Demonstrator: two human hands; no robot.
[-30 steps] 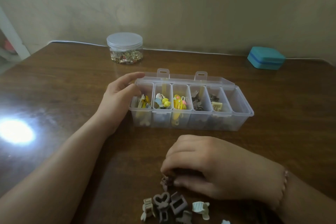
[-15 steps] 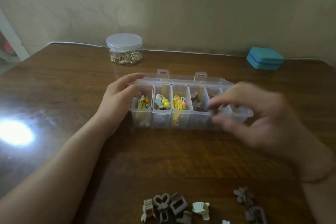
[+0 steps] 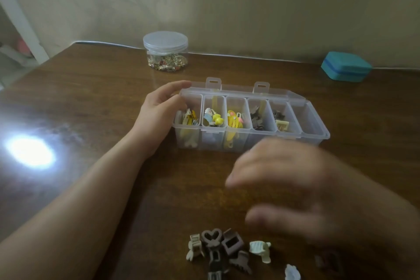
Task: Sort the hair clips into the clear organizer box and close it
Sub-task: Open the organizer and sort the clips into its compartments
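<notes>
- Right now the right hand (image 3: 302, 191) is blurred with motion; its fingers (image 3: 241, 179) look loosely spread and nothing shows between them, so I judge it empty, though the blur leaves some doubt.
- Left hand (image 3: 162, 109) rests at the left end of the box (image 3: 316, 134); its fingers are gently curved against the end wall and far corner, steadying it rather than clamping it.
- Loose clips (image 3: 218, 250) lie in a small heap at the near edge of the desk (image 3: 91, 98), just below and slightly left of the right fingertips; a few more lie under the right wrist, too blurred to tell apart.
- The box sits mid-desk with its long axis running left to right, lid (image 3: 245, 92) folded back behind it. Five compartments from the left hold clips; the rightmost looks empty.
- What matters for the next move, as I read it: the heap lies nearer the person than the right fingers, while the box lies beyond them. The right hand is much the closer hand to the heap, so it would dip toward the near edge to pick, then carry away from the person to a compartment.
- Farther out, a lidded jar (image 3: 165, 51) stands near the far edge, and a teal case (image 3: 346, 66) sits toward the far right corner.
- Sorting looks well along, but the lid is not yet closed.
</notes>
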